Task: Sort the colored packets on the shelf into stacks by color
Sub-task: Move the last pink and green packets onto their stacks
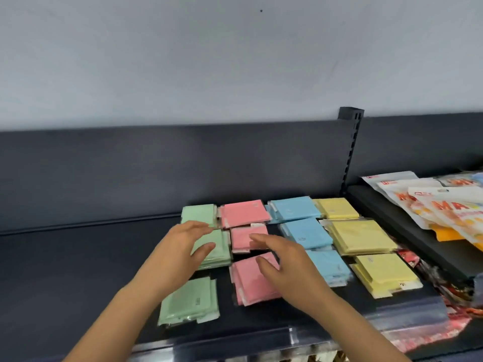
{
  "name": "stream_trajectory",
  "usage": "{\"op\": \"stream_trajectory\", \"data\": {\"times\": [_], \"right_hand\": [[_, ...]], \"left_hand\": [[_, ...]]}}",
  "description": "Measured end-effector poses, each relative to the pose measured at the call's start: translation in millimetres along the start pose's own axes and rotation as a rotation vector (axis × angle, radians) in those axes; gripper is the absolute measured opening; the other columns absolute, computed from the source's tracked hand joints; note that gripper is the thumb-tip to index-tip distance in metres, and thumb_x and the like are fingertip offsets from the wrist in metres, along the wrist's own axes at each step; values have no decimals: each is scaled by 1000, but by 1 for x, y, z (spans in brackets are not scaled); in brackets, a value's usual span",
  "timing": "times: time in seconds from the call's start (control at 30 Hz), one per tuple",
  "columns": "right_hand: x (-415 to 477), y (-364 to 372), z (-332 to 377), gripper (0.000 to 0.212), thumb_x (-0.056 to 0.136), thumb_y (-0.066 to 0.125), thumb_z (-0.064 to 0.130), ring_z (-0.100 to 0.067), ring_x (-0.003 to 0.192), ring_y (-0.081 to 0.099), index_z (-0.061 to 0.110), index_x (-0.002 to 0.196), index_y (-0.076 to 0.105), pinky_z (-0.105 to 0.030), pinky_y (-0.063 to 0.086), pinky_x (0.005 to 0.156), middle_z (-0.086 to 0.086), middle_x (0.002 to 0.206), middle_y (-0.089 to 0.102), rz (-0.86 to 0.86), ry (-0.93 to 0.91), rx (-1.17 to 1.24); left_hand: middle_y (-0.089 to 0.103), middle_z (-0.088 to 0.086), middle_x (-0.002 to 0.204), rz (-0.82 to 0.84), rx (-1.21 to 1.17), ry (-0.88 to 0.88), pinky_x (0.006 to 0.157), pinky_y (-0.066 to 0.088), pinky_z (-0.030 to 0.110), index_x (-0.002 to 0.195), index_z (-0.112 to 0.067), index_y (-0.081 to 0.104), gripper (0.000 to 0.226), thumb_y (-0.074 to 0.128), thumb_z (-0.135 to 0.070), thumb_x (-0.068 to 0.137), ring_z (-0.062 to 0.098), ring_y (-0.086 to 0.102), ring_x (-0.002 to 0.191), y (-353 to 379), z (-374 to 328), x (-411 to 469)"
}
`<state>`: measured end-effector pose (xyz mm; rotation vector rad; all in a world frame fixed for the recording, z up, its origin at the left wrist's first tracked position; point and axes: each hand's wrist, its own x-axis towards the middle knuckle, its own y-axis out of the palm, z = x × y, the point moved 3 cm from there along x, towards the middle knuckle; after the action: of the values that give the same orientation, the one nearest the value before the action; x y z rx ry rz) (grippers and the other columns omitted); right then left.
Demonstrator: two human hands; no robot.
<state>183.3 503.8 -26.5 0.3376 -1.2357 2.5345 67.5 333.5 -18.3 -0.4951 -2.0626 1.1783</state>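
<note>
Flat colored packets lie in four columns on a dark shelf (78,257). Green stacks (189,300) form the left column, then pink stacks (244,212), blue stacks (305,232) and yellow stacks (362,236). My left hand (180,253) hovers with spread fingers over the middle green stack (217,248), holding nothing. My right hand (283,266) is open above the front pink stack (251,282) and partly hides the middle pink one (241,236). Whether either hand touches a packet is unclear.
A slotted black upright (351,152) divides the shelf. To its right, a raised dark shelf (392,226) carries white and orange snack bags (428,202). Red packages (441,278) lie below it at the right. The shelf's left half is bare dark surface, with a lip along the front edge (209,346).
</note>
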Motion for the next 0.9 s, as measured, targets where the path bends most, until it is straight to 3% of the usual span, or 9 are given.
{"op": "stream_trajectory", "data": {"times": [0.07,0.13,0.23,0.3,0.47,0.63,0.73,0.9], "right_hand": [[4,16,9,42,93,53,19,7,117,43,30,133,49,0,25,98,22,127,51,34,-21,22],[8,29,17,40,93,53,20,1,120,46,28,133,51,-12,33,105,16,130,53,65,-37,53],[9,47,27,38,93,53,24,-5,116,49,27,132,52,-23,39,103,11,126,56,132,-19,86],[10,56,32,40,93,53,29,-7,115,49,27,133,50,-26,41,102,8,126,55,179,-14,90],[6,73,46,53,91,57,37,-15,128,42,21,139,40,-24,34,104,4,139,46,385,18,29],[5,82,55,48,89,61,28,-17,124,43,20,133,43,-28,36,102,-1,135,49,423,41,-9],[6,82,52,61,85,67,25,-14,129,37,21,140,38,-21,29,104,2,141,41,410,93,75],[-4,88,50,87,80,72,18,-8,134,29,27,148,19,-19,23,109,8,143,30,322,197,187]], "left_hand": [[54,-14,128,21,6,-47,101,31,17,126,-25,57,39,55,-40,89,8,47,120,-4,10,-15],[58,-18,115,49,-1,-103,90,39,15,121,-27,61,38,56,-43,87,4,53,104,-7,20,-27],[59,-16,98,131,-33,-198,79,47,19,114,-27,64,38,58,-50,83,3,58,87,-11,32,-41],[61,-12,103,252,-43,-263,84,49,24,114,-30,62,44,57,-57,80,6,59,92,-12,38,-50],[46,-9,140,467,-58,-337,101,40,24,141,-28,36,88,51,-71,66,9,47,124,-2,44,-69],[46,-11,137,437,-137,-355,102,40,25,138,-29,41,72,65,-54,76,8,47,120,-1,44,-69],[45,-12,128,429,-149,-357,99,40,24,136,-31,41,69,68,-52,75,8,46,115,-1,42,-70],[40,-19,111,221,-384,-327,85,38,6,128,-39,44,68,79,-29,71,-4,45,106,2,33,-81]]}}
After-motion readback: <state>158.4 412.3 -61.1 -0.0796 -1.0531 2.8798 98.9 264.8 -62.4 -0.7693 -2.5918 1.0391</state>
